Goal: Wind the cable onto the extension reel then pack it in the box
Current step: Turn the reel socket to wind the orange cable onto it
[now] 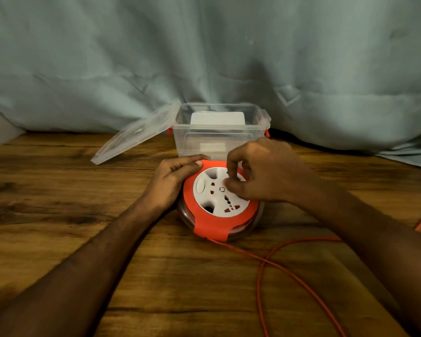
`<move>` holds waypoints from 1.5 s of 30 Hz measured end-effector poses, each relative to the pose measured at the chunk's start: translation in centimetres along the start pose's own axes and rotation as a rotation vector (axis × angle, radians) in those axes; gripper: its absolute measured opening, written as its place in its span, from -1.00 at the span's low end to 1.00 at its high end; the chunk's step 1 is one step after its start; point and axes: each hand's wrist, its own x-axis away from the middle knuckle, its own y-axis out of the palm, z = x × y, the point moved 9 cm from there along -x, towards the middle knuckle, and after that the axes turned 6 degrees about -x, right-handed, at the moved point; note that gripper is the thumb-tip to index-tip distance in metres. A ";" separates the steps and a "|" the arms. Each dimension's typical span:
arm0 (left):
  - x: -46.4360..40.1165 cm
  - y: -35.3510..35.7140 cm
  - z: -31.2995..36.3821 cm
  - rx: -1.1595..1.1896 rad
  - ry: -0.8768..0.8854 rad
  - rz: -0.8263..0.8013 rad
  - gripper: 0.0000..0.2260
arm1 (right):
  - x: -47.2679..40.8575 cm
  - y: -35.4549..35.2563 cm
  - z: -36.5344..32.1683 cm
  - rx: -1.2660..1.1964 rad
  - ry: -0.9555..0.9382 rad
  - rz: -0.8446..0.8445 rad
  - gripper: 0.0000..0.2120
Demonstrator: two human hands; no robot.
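Observation:
The extension reel [216, 215], round with an orange frame and a white socket face, lies flat on the wooden table. My left hand [174, 181] holds its left rim, fingers curled over the orange edge. My right hand [258, 173] rests on the white face, fingertips pinched into a recess near the top. The orange cable [267, 259] leaves the reel's front edge and loops loosely across the table to the right. The clear plastic box [219, 135] stands open right behind the reel.
The box's clear lid [136, 132] leans against its left side, one edge on the table [58, 190]. A white block sits inside the box. A pale green cloth [204, 57] hangs behind. More cable runs off at the right edge.

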 end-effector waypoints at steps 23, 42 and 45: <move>0.3 0.7 0.2 -0.014 0.018 -0.071 -0.76 | 0.3 1.8 1.3 0.018 -0.030 -0.247 -0.37; 0.2 0.3 0.2 -0.023 0.005 -0.032 -0.77 | 0.7 2.2 -0.8 0.024 0.107 -0.093 -0.42; 0.3 0.1 0.4 -0.015 0.010 -0.007 -0.79 | 0.2 1.6 0.1 -0.017 0.111 -0.055 -0.41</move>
